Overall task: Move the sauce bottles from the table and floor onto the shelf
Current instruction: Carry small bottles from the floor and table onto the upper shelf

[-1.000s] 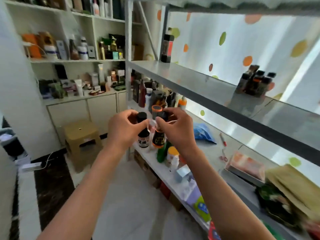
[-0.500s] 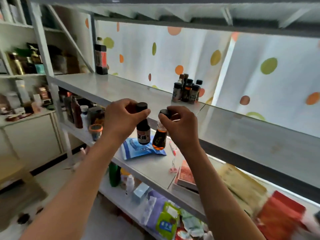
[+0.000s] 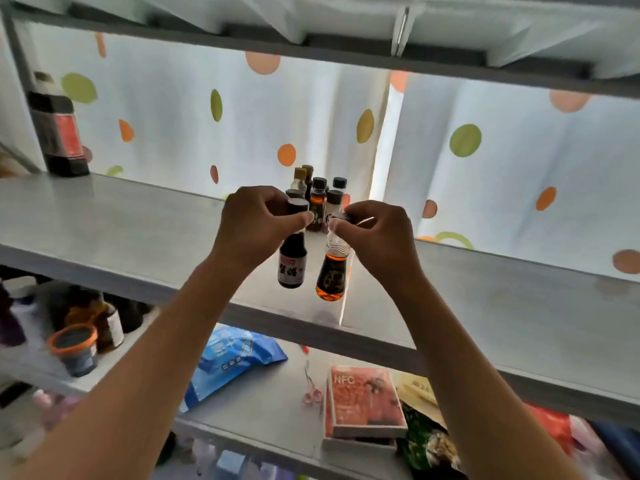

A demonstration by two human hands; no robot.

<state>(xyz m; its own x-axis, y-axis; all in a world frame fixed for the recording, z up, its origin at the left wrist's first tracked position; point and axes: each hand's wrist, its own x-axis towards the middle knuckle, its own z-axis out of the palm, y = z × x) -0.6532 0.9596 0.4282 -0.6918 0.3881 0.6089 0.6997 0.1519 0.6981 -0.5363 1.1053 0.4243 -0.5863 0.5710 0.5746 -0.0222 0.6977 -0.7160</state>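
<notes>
My left hand [image 3: 258, 226] grips a small dark sauce bottle [image 3: 292, 261] by its black cap, hanging upright above the grey shelf [image 3: 121, 233]. My right hand [image 3: 375, 237] pinches the cap of a second small bottle [image 3: 331, 271] with amber liquid, tilted slightly, right beside the first. Both bottles hang just above the shelf surface, in front of a cluster of several small sauce bottles [image 3: 318, 192] standing at the shelf's back.
A large dark bottle with a red label [image 3: 57, 129] stands at the shelf's far left. Another shelf board [image 3: 311, 46] runs overhead. The shelf below holds a blue bag [image 3: 232, 355], an orange-lidded jar [image 3: 74, 349], a red box [image 3: 363, 400]. A dotted curtain [image 3: 485, 161] hangs behind.
Both hands have risen with their bottles from the lower shelf level up over the grey shelf and closer to the bottle cluster. My view has swung right and upward.
</notes>
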